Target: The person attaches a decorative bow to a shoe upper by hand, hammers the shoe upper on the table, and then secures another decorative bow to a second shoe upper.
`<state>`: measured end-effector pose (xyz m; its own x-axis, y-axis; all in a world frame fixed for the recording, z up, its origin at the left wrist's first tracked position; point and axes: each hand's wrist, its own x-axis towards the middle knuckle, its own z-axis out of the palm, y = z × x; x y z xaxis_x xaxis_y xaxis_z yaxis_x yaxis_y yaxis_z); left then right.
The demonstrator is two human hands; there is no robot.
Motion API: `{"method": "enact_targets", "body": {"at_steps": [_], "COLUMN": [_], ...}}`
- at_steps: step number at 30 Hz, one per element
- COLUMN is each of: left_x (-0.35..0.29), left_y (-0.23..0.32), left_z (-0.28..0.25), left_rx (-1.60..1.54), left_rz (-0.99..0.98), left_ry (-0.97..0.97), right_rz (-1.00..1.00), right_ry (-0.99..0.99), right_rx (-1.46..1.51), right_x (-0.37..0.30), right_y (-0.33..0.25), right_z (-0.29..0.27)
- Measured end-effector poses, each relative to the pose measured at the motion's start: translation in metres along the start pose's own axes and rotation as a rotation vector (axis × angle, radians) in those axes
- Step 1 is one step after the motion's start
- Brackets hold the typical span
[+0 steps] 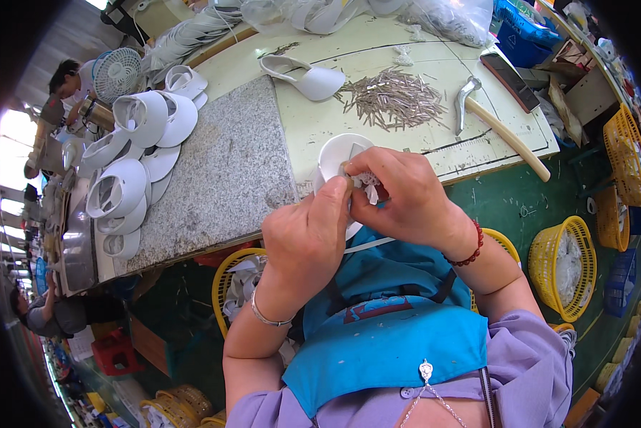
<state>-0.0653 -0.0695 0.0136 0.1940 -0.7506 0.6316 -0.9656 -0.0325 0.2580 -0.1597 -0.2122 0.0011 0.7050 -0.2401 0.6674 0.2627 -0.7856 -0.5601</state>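
Observation:
Close in front of me, at the near edge of the table, I hold a white shoe upper [332, 158]. My left hand [308, 227] is closed, its thumb pressing on the upper's edge. From the other side my right hand [405, 191] pinches at the same edge, thumb and forefinger together. A crumpled whitish scrap [367, 188] pokes out among the right fingers; what it is I cannot make out. My hands hide much of the upper. Beyond them lies a heap of thin metallic strips [395, 100], with another white upper [317, 83] beside it.
A grey stone slab [213, 164] covers the table's left part, with stacked white uppers [124, 187] along its far left. To the right lie a hammer [506, 132] and a dark phone [510, 82]. Yellow baskets [564, 267] stand on the floor. A person works beyond a fan [117, 75].

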Motion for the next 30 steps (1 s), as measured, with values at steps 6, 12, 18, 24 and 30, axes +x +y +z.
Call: {"method": "enact_targets", "body": {"at_steps": [6,12,18,24,30], "left_x": [-0.005,-0.006,-0.014,-0.016,-0.018], "left_y": [-0.002,0.0,-0.003,0.0,-0.004], "left_z": [0.005,0.015,0.013,0.012,0.015], "left_rx": [-0.182,-0.249,-0.314,-0.713,-0.693], "left_rz": [-0.099,-0.196,-0.329,-0.709,-0.675], "left_ry": [0.027,0.293,0.278,0.207,0.216], "right_rz": [-0.084,-0.153,-0.14,-0.026,-0.036], "right_ry": [0.076,0.173,0.14,0.017,-0.028], "right_rx": [-0.159,-0.196,-0.228,-0.285,-0.257], "right_x": [-0.002,0.004,0.001,-0.002,-0.001], "right_y": [0.008,0.003,0.001,-0.007,-0.012], "right_z": [0.008,0.009,0.014,0.012,0.011]}}
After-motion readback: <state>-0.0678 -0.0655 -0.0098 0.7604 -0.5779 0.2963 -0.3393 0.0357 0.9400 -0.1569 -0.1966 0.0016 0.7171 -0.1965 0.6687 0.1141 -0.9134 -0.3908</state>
